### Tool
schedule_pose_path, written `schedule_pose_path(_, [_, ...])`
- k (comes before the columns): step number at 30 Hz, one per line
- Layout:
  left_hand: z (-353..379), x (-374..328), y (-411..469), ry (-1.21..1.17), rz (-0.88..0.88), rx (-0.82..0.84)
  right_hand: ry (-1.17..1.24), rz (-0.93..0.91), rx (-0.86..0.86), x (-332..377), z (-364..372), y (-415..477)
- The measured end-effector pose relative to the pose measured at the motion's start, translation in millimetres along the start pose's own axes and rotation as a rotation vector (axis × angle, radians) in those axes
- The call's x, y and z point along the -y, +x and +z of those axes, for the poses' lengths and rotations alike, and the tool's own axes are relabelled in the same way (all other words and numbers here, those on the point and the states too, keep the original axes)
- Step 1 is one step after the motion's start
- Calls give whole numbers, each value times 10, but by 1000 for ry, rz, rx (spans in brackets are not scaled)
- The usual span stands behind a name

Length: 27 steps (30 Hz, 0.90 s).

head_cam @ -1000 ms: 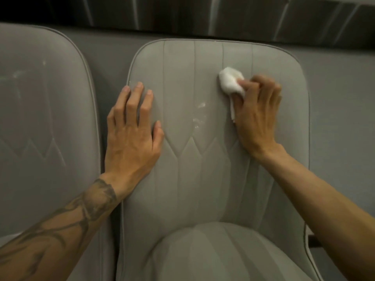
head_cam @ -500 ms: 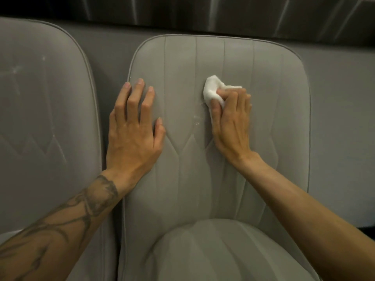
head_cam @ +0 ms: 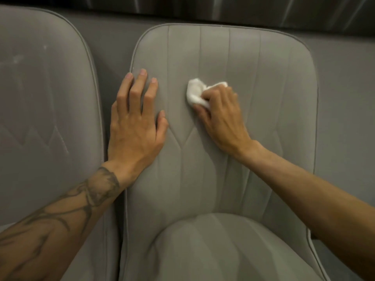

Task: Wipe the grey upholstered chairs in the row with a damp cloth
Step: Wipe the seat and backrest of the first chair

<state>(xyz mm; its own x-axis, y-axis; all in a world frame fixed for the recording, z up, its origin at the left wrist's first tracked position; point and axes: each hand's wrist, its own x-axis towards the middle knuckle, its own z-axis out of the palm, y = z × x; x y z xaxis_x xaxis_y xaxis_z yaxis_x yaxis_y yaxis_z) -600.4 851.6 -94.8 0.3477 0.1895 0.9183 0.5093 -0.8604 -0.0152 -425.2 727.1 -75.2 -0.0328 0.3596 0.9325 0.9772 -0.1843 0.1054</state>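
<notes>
**A:** Grey upholstered chairs, count?
**B:** Two. The centre chair [head_cam: 223, 179] had its seat cushion [head_cam: 213, 250] nearest, at 6 o'clock. The second chair [head_cam: 40, 98] stood just beside it at 9 o'clock.

**A:** Hands?
**B:** Two. The left hand [head_cam: 136, 126] lay flat on the centre chair's backrest with straight fingers, holding nothing. The right hand [head_cam: 221, 116], at its 3 o'clock, had its fingers curled round the cloth [head_cam: 195, 93].

**A:** Cloths?
**B:** One, white and bunched. It was pressed to the backrest at 11 o'clock of the right hand.

**A:** Farthest?
**B:** One grey wall [head_cam: 345, 98], at 3 o'clock.
</notes>
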Motion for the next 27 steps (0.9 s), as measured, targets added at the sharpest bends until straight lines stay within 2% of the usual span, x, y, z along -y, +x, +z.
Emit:
schedule_pose_path(4, [-7,-12,-2,-5,1,2,-65,-189,117,-183,-159,165])
schedule_pose_path(7, [1,-6,5,-5,-1,-5,-90,-36,-3,-300,-172,393])
schedule_pose_path(9, [6,-1,4,-6,1,-1,-113,115,-104,-204,-95,328])
schedule_pose_path(10, [7,5,4,-9,2,0,-115,128,-109,-131,-44,224])
schedule_pose_path(13, [18,26,0,-21,10,-7,-88,-85,66,-56,-69,-117])
schedule_pose_path(15, [27,30,-5,-32,8,-12,-94,-181,139,-265,-238,-87])
schedule_pose_path(16, [31,27,-7,-37,5,-11,-113,-147,111,-397,-316,-11])
schedule_pose_path(19, [43,25,-14,-51,-2,-21,-226,112,-67,-730,-495,289])
schedule_pose_path(22, [49,18,-6,-61,-3,-25,-265,254,-141,-622,-386,246])
schedule_pose_path(24, [44,13,-9,-61,3,-20,-219,169,-83,-460,-300,13])
schedule_pose_path(27, [34,16,-12,-60,8,-12,-188,-75,103,-513,-427,-210])
